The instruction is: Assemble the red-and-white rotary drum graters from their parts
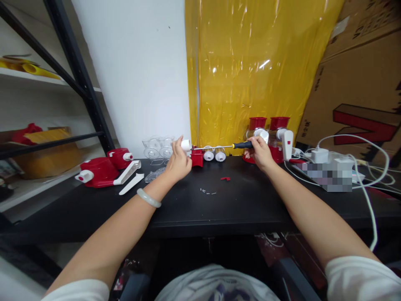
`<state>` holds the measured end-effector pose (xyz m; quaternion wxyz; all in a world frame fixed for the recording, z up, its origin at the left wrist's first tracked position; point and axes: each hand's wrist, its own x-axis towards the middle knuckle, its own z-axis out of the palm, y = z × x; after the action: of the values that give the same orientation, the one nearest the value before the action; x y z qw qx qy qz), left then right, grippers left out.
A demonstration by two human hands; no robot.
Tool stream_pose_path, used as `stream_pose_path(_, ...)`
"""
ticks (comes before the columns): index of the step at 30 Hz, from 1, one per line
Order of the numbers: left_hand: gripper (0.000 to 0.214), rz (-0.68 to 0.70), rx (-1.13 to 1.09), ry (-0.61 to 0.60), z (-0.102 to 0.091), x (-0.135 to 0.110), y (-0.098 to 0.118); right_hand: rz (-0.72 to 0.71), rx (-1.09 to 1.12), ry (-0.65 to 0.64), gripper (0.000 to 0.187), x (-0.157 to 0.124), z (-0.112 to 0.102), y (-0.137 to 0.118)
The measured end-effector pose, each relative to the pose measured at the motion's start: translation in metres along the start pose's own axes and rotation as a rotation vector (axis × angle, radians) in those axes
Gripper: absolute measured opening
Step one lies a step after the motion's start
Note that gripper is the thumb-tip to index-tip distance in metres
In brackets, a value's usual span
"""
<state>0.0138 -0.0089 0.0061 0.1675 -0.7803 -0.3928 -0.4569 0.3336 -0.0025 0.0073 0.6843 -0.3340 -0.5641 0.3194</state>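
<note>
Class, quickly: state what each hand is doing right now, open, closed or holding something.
Left hand: closed on a small white cylindrical part.
Right hand: closed on the screwdriver handle, its shaft pointing at that part.

Screwdriver (219,146) between hands, loose parts (108,169) left on table (219,209), cables (360,167) right

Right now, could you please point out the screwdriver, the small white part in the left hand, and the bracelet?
screwdriver (242,145), head view, on its black-and-yellow handle.
small white part (186,145), head view, on its rounded end.
bracelet (148,198), head view, on the band's top.
</note>
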Motion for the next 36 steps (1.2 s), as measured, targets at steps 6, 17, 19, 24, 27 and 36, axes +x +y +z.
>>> stream_pose_path(6,0.084,0.126,-0.007,-0.039,0.008,-0.002,-0.009,-0.035,-0.052,0.068,0.047,0.003,-0.005,-0.001)
stream_pose_path(17,0.083,0.188,-0.047,-0.102,0.008,-0.003,-0.011,0.039,0.132,0.101,0.034,0.009,-0.01,0.006)
stream_pose_path(19,0.083,0.207,-0.056,-0.101,0.008,-0.003,-0.011,0.05,0.178,0.079,0.03,0.009,-0.012,0.005)
stream_pose_path(24,0.08,0.311,-0.06,-0.051,0.011,-0.004,-0.01,0.083,0.128,0.081,0.033,0.008,-0.012,0.004)
stream_pose_path(27,0.077,0.366,-0.063,-0.035,0.011,-0.003,-0.01,0.081,0.068,0.094,0.038,0.009,-0.01,0.006)
stream_pose_path(36,0.069,0.374,-0.095,-0.104,0.008,-0.005,-0.006,0.068,-0.066,0.173,0.049,0.007,-0.011,0.006)
